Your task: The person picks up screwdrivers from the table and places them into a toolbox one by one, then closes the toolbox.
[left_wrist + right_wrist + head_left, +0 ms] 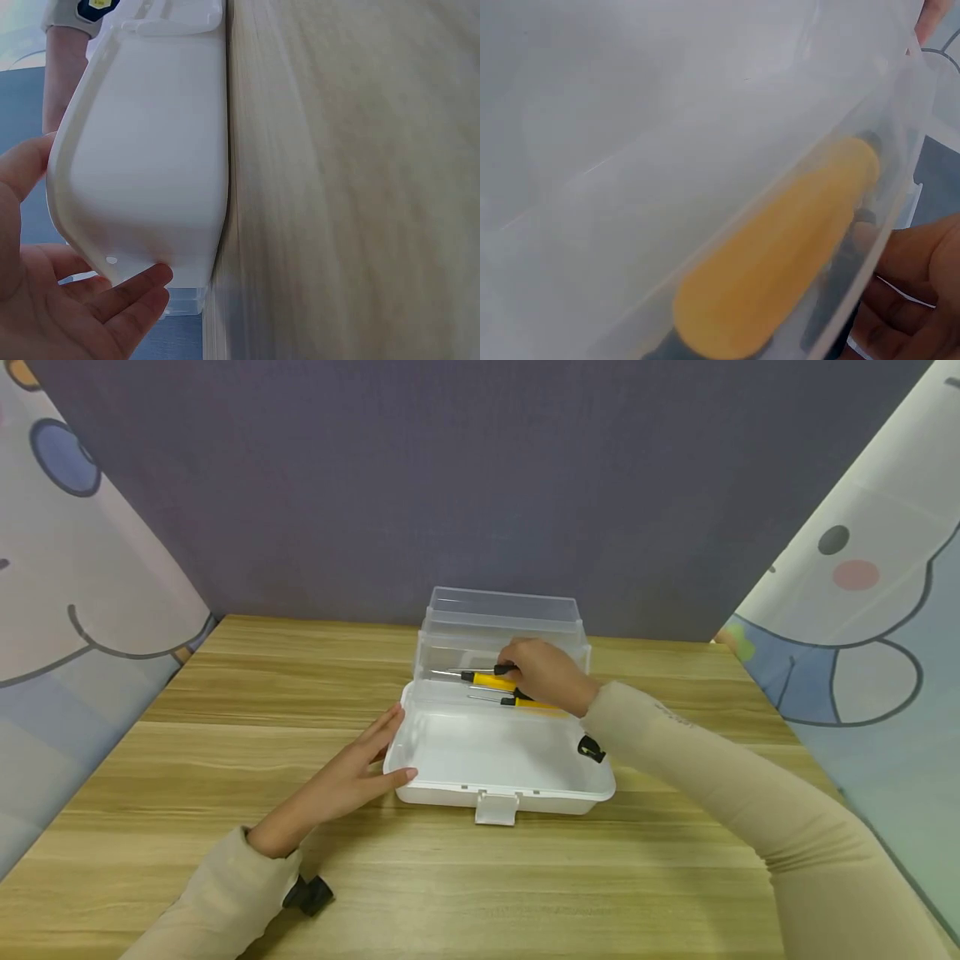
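Observation:
A white toolbox stands unfolded on the table, its translucent tiered trays raised at the back. My left hand lies spread along the box's left end, thumb at the front rim. In the left wrist view its fingertips touch the white wall. Over a middle tray, my right hand pinches a black-handled screwdriver whose thin shaft points left. Yellow-and-black screwdrivers lie in the trays close below. Up close in the right wrist view, a yellow handle shows through the translucent plastic.
The box's front latch hangs down over the wooden table. Behind rises a dark grey panel, with cartoon-printed sheets at both sides. A black clip sits by the right sleeve.

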Available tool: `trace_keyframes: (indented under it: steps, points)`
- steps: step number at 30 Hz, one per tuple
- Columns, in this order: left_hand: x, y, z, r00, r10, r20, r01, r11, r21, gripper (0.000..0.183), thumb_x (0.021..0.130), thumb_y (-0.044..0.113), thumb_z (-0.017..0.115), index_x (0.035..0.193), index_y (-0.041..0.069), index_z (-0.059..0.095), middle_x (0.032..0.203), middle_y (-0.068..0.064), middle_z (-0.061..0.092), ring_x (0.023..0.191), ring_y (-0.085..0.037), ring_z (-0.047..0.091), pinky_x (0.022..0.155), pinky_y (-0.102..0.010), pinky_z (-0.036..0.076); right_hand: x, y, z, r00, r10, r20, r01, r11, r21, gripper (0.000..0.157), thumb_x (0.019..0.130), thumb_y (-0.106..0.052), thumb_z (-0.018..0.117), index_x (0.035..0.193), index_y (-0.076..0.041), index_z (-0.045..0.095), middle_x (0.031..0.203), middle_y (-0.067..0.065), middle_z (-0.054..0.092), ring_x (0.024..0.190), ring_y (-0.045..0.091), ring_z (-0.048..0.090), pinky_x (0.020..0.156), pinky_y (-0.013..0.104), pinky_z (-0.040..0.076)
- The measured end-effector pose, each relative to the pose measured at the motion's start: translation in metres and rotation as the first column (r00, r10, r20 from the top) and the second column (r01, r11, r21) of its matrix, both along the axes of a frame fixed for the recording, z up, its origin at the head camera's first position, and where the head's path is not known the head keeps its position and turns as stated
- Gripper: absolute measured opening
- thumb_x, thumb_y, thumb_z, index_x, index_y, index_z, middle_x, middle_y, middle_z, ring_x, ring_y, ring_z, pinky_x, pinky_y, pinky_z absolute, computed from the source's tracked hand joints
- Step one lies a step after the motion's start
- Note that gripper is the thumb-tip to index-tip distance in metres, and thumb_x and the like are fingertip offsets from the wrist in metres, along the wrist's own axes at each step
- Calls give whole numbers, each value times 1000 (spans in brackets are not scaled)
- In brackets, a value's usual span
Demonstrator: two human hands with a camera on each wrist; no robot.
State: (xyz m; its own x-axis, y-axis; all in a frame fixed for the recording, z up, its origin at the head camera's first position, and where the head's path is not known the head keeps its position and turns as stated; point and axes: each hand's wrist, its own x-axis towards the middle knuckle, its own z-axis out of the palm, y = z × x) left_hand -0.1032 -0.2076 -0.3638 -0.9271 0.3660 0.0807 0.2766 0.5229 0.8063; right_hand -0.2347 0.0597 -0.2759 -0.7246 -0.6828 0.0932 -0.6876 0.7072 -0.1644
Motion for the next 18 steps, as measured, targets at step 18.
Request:
trace_keyframes:
  steps: [18]
  points:
    - [1,0,0,1000,12,-25,-13,1000,-28,88,88,37,66,150,4,13,158,-11,4,142,-32,13,105,-48,34,-4,-3,-4,1000,-1,21,2,999,-42,13,91,-1,60,96,-3,72,92,9,68,85,21,63,79,33,53]
